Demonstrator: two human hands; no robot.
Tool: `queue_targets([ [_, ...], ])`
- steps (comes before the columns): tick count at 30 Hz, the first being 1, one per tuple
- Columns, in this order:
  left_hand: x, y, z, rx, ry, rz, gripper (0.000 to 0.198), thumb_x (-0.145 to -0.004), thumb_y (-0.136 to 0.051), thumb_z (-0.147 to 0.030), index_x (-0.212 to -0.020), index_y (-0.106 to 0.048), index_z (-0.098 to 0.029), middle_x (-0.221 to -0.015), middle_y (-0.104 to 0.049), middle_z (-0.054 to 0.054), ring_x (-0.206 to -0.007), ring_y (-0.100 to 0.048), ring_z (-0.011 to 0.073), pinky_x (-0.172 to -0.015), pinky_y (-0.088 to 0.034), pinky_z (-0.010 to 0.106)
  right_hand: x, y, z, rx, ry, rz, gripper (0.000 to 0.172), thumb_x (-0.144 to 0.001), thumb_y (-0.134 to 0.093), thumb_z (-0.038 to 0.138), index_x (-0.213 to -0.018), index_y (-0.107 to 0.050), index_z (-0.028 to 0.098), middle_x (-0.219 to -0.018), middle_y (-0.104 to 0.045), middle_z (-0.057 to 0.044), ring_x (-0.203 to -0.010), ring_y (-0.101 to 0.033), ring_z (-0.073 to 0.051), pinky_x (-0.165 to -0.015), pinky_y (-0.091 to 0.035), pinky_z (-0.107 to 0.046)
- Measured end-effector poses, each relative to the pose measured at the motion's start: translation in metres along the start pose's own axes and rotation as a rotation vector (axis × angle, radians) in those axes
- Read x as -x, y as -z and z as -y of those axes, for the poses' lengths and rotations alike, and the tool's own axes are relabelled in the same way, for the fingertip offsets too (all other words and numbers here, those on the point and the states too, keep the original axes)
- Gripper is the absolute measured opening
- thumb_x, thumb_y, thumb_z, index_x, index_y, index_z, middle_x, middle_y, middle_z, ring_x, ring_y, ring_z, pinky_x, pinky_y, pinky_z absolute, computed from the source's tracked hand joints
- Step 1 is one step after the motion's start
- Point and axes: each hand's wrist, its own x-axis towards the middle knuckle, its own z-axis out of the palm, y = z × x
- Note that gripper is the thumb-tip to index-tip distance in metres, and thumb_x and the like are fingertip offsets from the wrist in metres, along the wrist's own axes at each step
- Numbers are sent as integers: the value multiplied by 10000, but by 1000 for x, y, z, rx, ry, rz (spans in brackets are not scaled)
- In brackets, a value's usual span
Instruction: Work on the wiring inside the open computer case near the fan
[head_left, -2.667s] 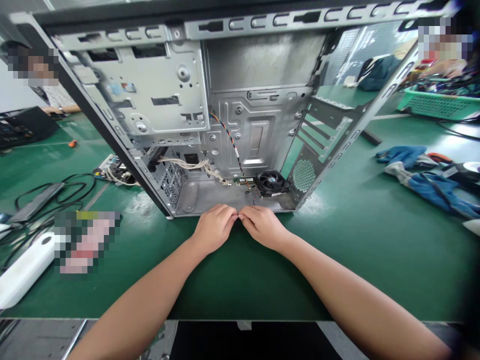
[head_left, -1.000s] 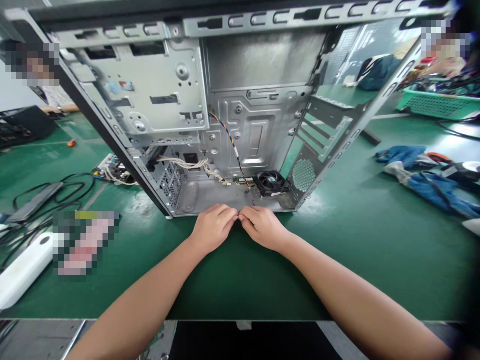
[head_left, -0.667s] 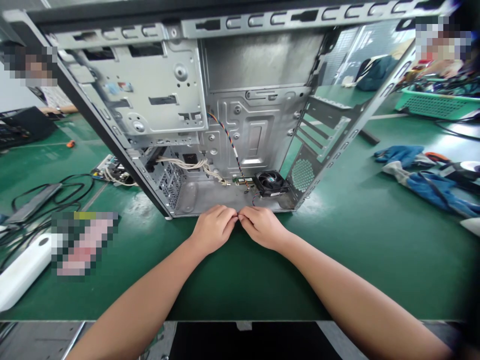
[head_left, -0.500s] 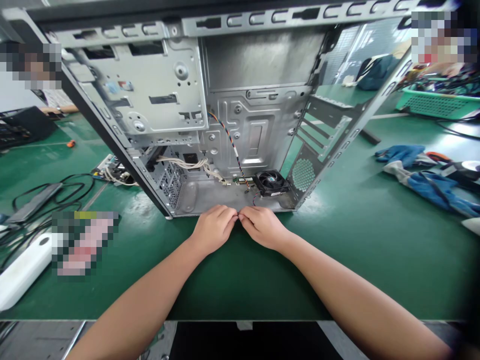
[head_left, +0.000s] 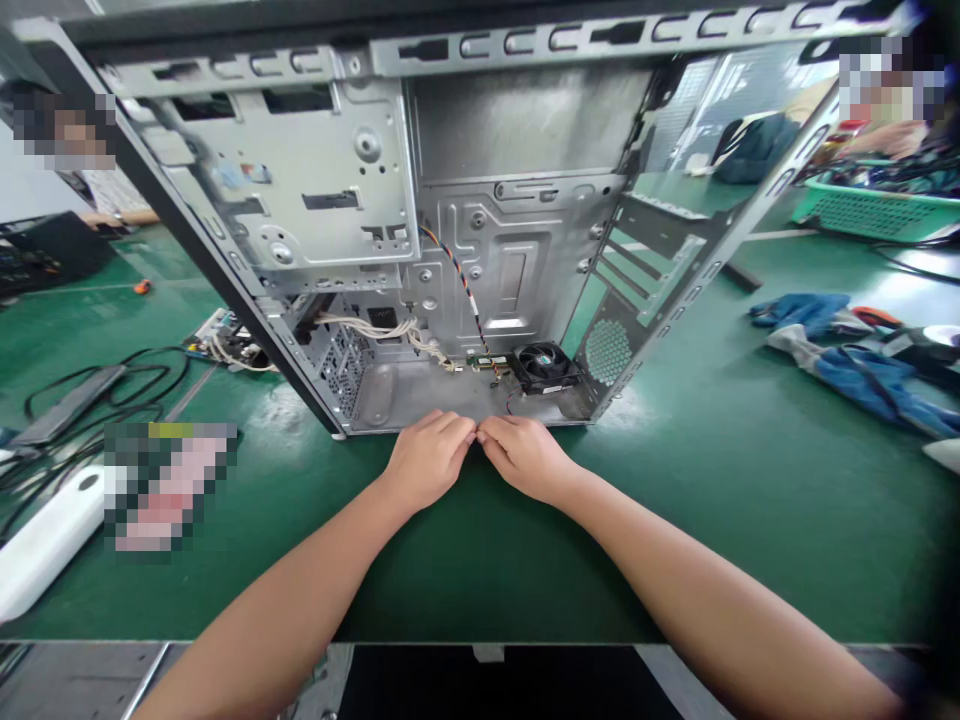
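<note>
An opened computer case (head_left: 510, 255) stands on the green table, its bare metal inside facing me. At its lower front edge my left hand (head_left: 431, 455) and my right hand (head_left: 529, 455) meet, fingertips nearly touching. Both are closed with fingers bent; whatever is pinched in them, if anything, is hidden. Just behind the right hand a black cooling fan (head_left: 544, 367) lies on the case floor. Beside it are a small green circuit board (head_left: 487, 361) and the end of a twisted multicolour cable (head_left: 459, 270). White wires (head_left: 367, 325) run along the left inside.
On the left are a white power strip (head_left: 56, 540), black cables (head_left: 161, 375) and a blurred-out pink item (head_left: 176, 490). Blue gloves (head_left: 862, 365) lie on the right, before a green basket (head_left: 885, 208) of cables. Other people stand at both far sides.
Both hands stay in the same place and pose. The view has shifted very slightly; the case top leans a little to the right in the picture.
</note>
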Motion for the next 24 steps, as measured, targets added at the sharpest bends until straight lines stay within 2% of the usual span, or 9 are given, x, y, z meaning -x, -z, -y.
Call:
queue_targets([
  [13, 2, -8, 3, 50, 10, -90, 227, -994, -391, -264, -920, -596, -198, -785, -629, 18, -747, -554, 161, -715, -426, 285, 0, 0, 0, 2, -17, 7, 212, -933, -378, 192, -775, -519, 189, -667, -544, -7, -648, -495, -133, -640, -305, -250],
  [24, -1, -2, 2, 27, 15, -3, 206, -992, -388, -247, -912, -574, -211, -815, -627, -1, -772, -535, 167, -696, -409, 286, 0, -3, -3, 8, 7, 4, 204, -936, -377, 191, -796, -526, 185, -689, -558, -16, -659, -502, -135, -655, -315, -251],
])
